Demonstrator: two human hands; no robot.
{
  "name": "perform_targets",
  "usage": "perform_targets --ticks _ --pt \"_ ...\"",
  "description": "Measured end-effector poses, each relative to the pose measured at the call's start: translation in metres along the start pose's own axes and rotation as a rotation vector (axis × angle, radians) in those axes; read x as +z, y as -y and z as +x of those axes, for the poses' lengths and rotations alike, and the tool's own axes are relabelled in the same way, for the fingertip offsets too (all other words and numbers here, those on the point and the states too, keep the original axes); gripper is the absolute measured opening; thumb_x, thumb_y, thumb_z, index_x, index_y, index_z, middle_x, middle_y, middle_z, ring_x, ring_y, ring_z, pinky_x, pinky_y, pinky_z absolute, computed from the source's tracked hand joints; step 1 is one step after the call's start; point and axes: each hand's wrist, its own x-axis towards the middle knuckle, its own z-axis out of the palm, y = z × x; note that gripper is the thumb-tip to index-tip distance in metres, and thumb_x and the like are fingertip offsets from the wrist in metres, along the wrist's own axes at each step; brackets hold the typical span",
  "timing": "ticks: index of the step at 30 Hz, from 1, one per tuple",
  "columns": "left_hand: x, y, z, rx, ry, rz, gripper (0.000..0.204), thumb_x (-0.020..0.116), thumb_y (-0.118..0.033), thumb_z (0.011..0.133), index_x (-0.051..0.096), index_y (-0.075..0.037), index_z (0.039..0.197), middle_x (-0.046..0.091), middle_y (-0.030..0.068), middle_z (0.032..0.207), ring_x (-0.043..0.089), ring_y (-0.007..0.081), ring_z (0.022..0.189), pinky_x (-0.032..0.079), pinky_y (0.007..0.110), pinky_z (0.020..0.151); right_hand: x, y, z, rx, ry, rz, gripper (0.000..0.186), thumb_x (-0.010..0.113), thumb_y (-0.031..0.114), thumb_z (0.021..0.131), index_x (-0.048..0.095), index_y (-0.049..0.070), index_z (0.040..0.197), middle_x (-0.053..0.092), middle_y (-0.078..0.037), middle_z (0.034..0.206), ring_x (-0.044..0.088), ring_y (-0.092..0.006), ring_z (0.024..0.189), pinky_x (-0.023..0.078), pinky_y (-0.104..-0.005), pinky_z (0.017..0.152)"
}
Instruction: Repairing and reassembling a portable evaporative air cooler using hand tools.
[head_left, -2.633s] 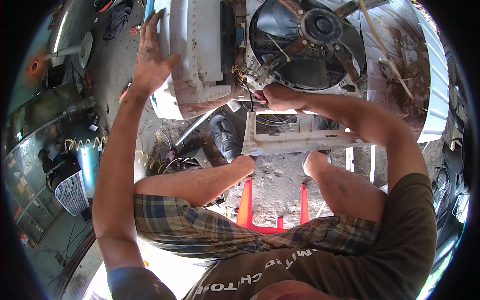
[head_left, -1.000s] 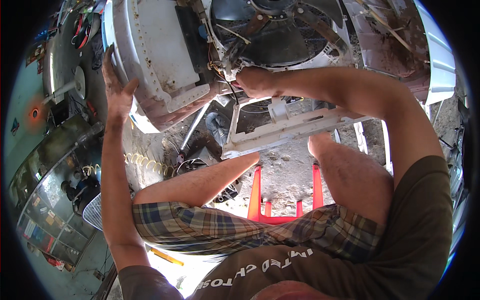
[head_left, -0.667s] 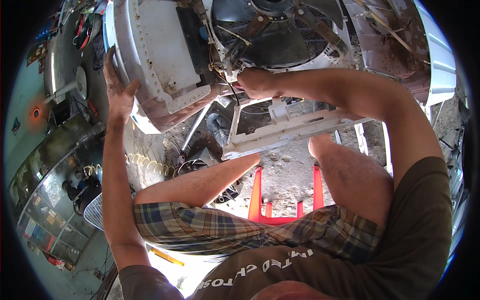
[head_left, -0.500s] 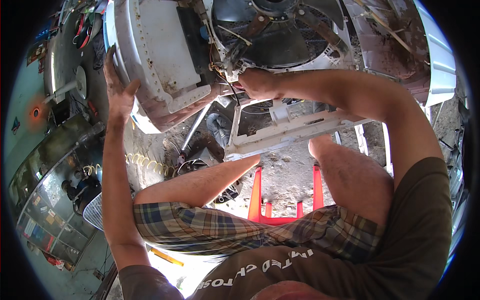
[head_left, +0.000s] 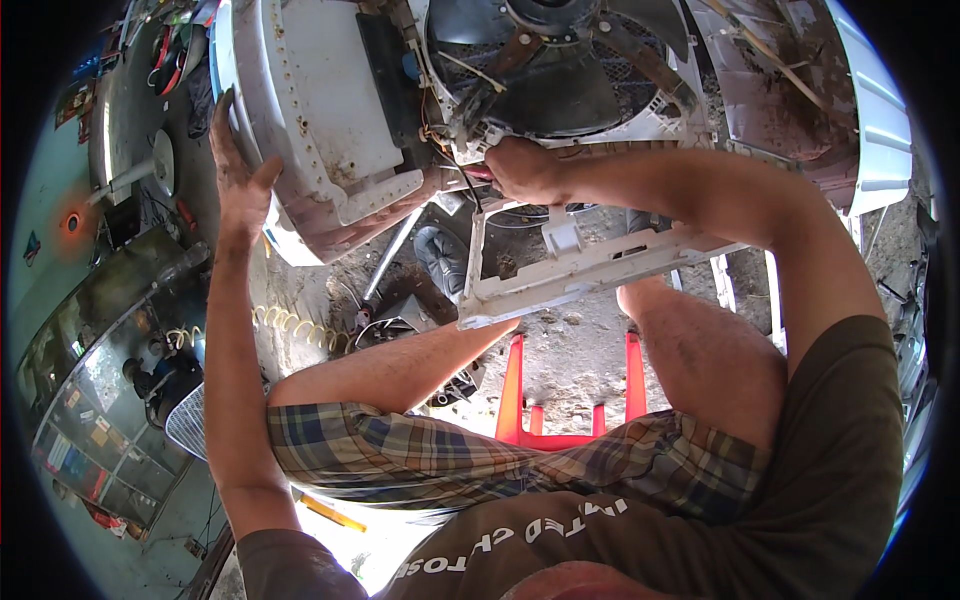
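Note:
My left hand (head_left: 243,190) lies with fingers and thumb spread against the outer edge of a white curved casing (head_left: 345,110), stained brown along its rim. My right hand (head_left: 522,170) is closed around a red-handled tool (head_left: 480,173), mostly hidden by the fist, so its kind cannot be made out. It is at the lower left corner of the fan housing, next to thin wires (head_left: 432,135). Above that hand is a large black fan (head_left: 560,90) behind dark brackets. A dirty white plastic frame (head_left: 590,262) hangs tilted below my right forearm.
A rusty white panel (head_left: 790,90) stands at the right. Between my knees are the legs of a red stool (head_left: 510,395). A coiled yellowish hose (head_left: 300,328) and a grey metal tube (head_left: 392,255) lie left of centre. A glass display case (head_left: 105,400) is at far left.
My right hand has shifted slightly right, and more of the red handle shows. The white plastic frame has moved a little right and down. My left hand stays in place.

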Motion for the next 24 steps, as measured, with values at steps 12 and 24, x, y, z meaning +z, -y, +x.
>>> perform_targets --ticks 12,24 --pt "-0.002 -0.001 -0.004 -0.011 -0.002 0.009 0.1 0.067 -0.019 0.067 0.03 -0.007 0.159 0.038 0.0183 0.156 0.035 0.0357 0.145 0.027 0.045 0.123 -0.024 0.015 0.005 0.137 0.196 0.058 0.027 0.064 0.014 0.09 0.068 -0.012 0.097 0.071 -0.032 0.089 0.074 -0.0419 0.087 0.06 -0.0476 0.08" --pt "-0.002 0.0 -0.002 -0.003 0.001 0.017 0.101 0.067 -0.019 0.066 0.03 -0.007 0.159 0.038 0.0181 0.157 0.034 0.0352 0.147 0.026 0.045 0.124 -0.024 0.011 0.004 0.15 0.16 0.113 0.029 0.066 0.018 0.09 0.069 -0.011 0.091 0.07 -0.032 0.085 0.074 -0.0414 0.082 0.059 -0.0484 0.077"
